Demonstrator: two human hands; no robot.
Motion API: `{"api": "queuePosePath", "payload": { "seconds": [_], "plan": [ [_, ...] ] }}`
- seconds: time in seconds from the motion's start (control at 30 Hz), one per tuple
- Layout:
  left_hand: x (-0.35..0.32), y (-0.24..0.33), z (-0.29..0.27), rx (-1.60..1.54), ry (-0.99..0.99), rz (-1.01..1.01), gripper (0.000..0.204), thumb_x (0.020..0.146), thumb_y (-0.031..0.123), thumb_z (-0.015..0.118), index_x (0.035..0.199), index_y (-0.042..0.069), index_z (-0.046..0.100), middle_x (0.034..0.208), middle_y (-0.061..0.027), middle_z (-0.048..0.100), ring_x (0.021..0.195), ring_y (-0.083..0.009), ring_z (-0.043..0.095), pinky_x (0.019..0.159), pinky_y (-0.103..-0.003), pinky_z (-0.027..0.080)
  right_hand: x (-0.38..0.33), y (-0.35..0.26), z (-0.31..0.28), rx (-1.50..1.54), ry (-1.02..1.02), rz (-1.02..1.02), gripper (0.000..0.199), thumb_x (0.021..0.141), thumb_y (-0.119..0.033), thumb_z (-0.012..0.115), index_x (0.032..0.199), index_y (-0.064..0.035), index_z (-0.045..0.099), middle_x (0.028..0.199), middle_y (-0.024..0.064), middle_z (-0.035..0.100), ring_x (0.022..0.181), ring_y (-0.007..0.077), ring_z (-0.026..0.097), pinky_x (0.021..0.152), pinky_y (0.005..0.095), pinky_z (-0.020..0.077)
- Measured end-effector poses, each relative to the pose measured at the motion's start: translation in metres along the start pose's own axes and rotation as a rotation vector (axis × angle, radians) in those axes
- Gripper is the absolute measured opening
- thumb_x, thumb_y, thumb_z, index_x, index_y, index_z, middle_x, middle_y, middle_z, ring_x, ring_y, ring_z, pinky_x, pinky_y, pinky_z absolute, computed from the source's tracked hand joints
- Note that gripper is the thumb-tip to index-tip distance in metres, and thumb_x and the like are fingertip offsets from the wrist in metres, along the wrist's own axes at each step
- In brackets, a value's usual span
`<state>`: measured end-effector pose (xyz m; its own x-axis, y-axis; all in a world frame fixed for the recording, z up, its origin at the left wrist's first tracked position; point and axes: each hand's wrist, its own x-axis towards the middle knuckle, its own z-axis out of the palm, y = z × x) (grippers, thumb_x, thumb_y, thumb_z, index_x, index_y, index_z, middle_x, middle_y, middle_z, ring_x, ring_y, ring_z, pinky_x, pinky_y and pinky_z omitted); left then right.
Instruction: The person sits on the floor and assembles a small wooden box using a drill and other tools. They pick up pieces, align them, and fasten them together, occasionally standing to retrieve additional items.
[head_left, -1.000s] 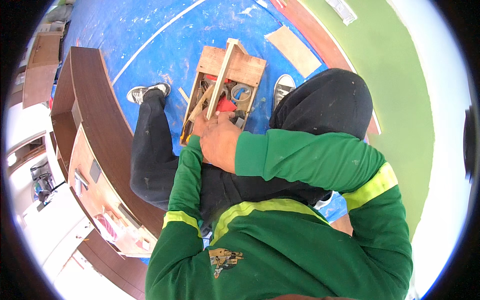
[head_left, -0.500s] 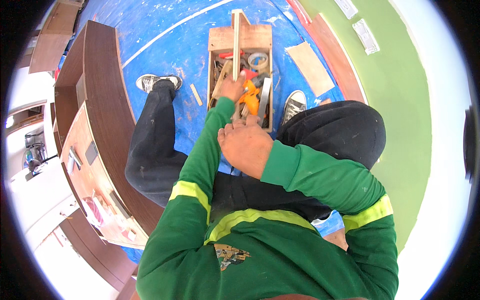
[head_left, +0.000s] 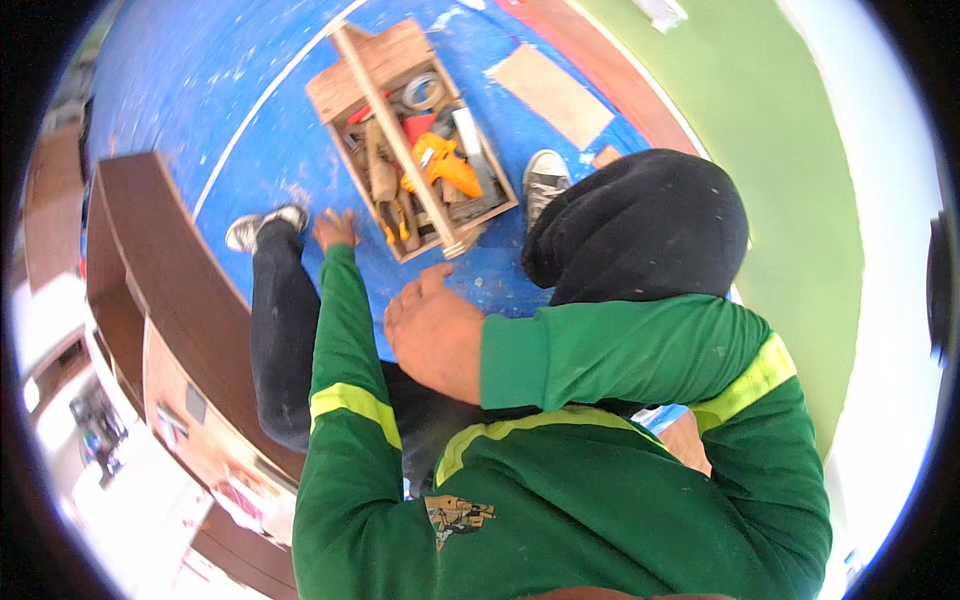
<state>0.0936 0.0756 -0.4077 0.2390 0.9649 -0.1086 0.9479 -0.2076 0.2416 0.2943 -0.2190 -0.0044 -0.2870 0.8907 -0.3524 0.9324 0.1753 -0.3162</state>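
Observation:
My left hand [head_left: 335,230] reaches down to the blue floor covering beside my left shoe, fingers spread over a spot where its body hides what lies beneath. My right hand [head_left: 435,335] hovers with its back up and fingers loosely bent, just short of a wooden toolbox [head_left: 335,98]; nothing shows in it. A long pale wooden bar [head_left: 395,140] runs lengthwise over the box, its layered near end close to my right fingertips. Inside the box are an orange tool [head_left: 445,165], a roll of tape [head_left: 424,92], yellow-handled tools [head_left: 392,225] and a grey metal strip [head_left: 472,140].
My shoes stand either side of the box. Flat boards [head_left: 555,95] lie at the far right along a green wall [head_left: 790,250]. On my left, a dark brown cabinet [head_left: 190,240] lies close to my knee, with small items on its light panel.
My left hand has left the wooden bar and moved left to the floor, where a small wood strip lay. The view has turned, so the box appears tilted. My right hand stays near it.

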Motion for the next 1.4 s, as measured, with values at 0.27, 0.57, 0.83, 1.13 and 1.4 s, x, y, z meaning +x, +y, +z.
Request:
{"api": "queuePosePath", "payload": {
  "seconds": [0.27,0.57,0.83,1.13,1.4],
  "plan": [
    [-0.050,-0.080,0.048,-0.127,0.145,-0.014,0.042,0.085,0.006,0.072,0.124,-0.005,0.062,0.102,-0.0219,0.070,0.091,-0.0373,0.068,0.086,-0.045,0.055,-0.012,-0.004,-0.016,-0.110,-0.026,0.050,0.040,0.092,-0.024,0.062,0.121,0.0017,0.071,0.119,0.0213,0.068,0.109,0.0395,0.063,0.087,0.0704,0.0462],
    [-0.018,0.178,-0.117,-1.178,0.023,0.251,0.050,0.103,0.015,0.062,0.144,-0.010,0.048,0.113,-0.0154,0.068,0.088,-0.0190,0.069,0.080,-0.031,0.058,0.005,-0.006,0.009,-0.047,-0.122,-0.020,0.040,0.087,-0.026,0.070,0.116,0.0001,0.074,0.114,0.0260,0.070,0.107,0.0442,0.065,0.081,0.0709,0.0473],
    [-0.095,0.336,-0.255,-0.510,-0.697,0.704,0.074,0.105,0.039,0.061,0.160,0.001,0.031,0.136,-0.0199,0.061,0.116,-0.0265,0.066,0.089,-0.035,0.058,0.014,0.023,-0.020,-0.135,-0.246,0.153,0.038,0.084,-0.018,0.076,0.119,-0.0051,0.074,0.117,0.0189,0.072,0.106,0.0392,0.067,0.089,0.0690,0.0480],
    [-0.188,0.157,-0.385,0.116,-0.808,0.450,0.062,0.098,0.029,0.070,0.151,0.003,0.049,0.132,-0.0179,0.065,0.121,-0.0251,0.063,0.105,-0.035,0.047,0.038,-0.011,-0.011,0.024,-0.059,0.090,0.034,0.083,-0.026,0.076,0.112,-0.0088,0.077,0.109,0.0156,0.075,0.100,0.0368,0.070,0.084,0.0610,0.0535],
    [-0.201,0.156,-0.447,-0.296,-0.447,0.581,0.057,0.104,0.027,0.064,0.153,0.002,0.047,0.134,-0.0194,0.065,0.122,-0.0250,0.061,0.104,-0.035,0.046,-0.015,0.000,-0.018,-0.007,0.130,-0.031,0.037,0.092,-0.033,0.070,0.118,-0.0060,0.074,0.106,0.0157,0.075,0.098,0.0346,0.073,0.084,0.0564,0.0559]
  ]
}}
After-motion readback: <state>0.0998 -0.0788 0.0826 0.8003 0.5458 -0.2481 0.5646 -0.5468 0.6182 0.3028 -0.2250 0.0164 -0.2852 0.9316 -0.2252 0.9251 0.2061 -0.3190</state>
